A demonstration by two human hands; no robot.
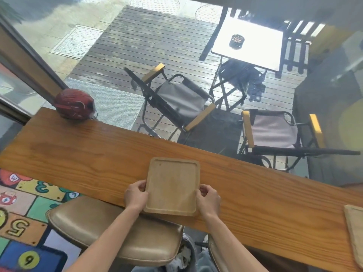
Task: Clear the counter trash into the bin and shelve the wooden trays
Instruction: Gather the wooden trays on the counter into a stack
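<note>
A square light wooden tray [172,186] with a raised rim lies on the long wooden counter [78,154], its near edge hanging slightly over the counter's front. My left hand [135,196] grips the tray's left edge and my right hand [208,199] grips its right edge, thumbs on the rim. Nothing lies in the tray. At the far right of the counter a second wooden tray [355,228] is partly cut off by the frame edge.
A red helmet [75,104] sits at the counter's far left end against the window. A tan padded stool [117,234] stands under the counter in front of me, another seat [216,254] beside it. Beyond the glass are folding chairs and a white table.
</note>
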